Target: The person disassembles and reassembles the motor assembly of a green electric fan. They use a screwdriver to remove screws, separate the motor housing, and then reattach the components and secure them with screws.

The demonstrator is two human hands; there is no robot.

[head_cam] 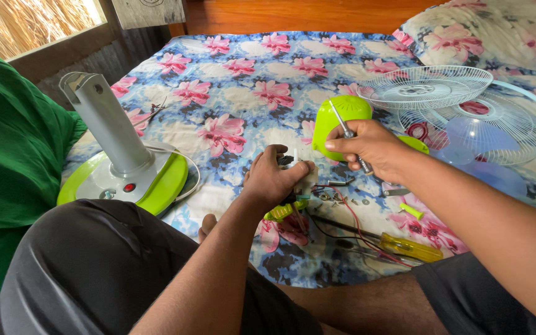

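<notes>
The person's two knees in dark shorts lie nearest the camera, and beyond them the two hands work mid-frame: the left hand (272, 177) is closed around one small fan motor part (298, 175) with red and black wires trailing toward five o'clock, and the right hand (370, 147), at two o'clock from it, pinches one screwdriver (348, 134) whose long axis runs from eleven to five o'clock. Outward on the flowered bed (243, 80) lie one yellow-handled screwdriver (404, 247) at five o'clock, one green motor cover (337, 119) at twelve, two white fan grilles (426, 87) at two, and one grey-and-green fan base (122, 167) at nine.
</notes>
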